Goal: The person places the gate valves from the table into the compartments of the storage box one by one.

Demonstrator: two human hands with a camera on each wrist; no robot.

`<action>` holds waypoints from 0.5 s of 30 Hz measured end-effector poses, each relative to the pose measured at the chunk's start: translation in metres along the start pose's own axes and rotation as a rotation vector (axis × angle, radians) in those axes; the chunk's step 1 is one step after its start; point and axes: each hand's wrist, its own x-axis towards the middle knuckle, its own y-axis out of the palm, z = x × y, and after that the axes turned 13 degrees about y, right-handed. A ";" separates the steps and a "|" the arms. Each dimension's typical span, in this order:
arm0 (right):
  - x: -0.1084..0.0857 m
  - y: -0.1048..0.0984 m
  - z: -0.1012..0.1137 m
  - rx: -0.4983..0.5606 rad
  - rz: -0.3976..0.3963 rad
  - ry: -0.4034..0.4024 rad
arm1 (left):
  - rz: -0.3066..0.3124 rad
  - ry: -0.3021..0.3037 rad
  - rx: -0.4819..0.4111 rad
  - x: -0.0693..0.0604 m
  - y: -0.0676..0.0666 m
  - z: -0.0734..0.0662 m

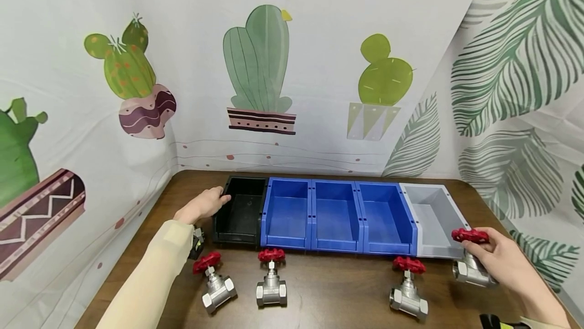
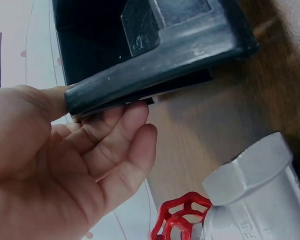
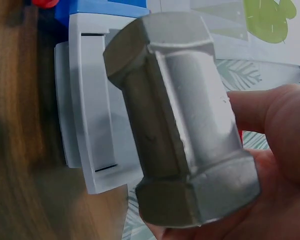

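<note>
Your worktop (image 1: 337, 291) is cut off at the bottom of the head view; on it, three blue bins (image 1: 337, 246) stand between a black bin (image 1: 237, 238) and a grey bin (image 1: 438, 251); your left hand (image 1: 203, 205) holds the black bin's rim, its fingers partly hidden beneath; your right hand (image 1: 499, 254) grips one valve (image 3: 190, 115) just beside the grey bin's front corner; three loose valves (image 1: 271, 292) rest nearer you; the gripped one's red handwheel (image 1: 470, 235) is mostly hidden in the right wrist view.

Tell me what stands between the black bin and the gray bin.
Three blue bins, side by side in one row, as the head view shows.
</note>
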 end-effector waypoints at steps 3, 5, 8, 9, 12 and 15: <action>0.003 -0.001 0.002 -0.003 0.011 0.002 | -0.002 0.003 0.010 0.001 0.000 -0.001; 0.005 -0.003 0.004 0.005 0.029 0.018 | 0.000 0.003 0.006 0.001 0.000 -0.001; 0.008 -0.005 0.007 0.014 0.053 0.043 | 0.007 0.004 0.012 0.002 0.000 -0.002; 0.009 -0.005 0.007 0.025 0.061 0.049 | 0.007 0.003 0.009 0.003 0.000 -0.002; 0.012 -0.005 0.010 0.034 0.081 0.050 | 0.003 0.002 0.017 0.002 0.000 -0.003; 0.018 -0.004 0.014 0.023 0.089 0.031 | -0.002 0.000 0.012 0.001 -0.002 -0.002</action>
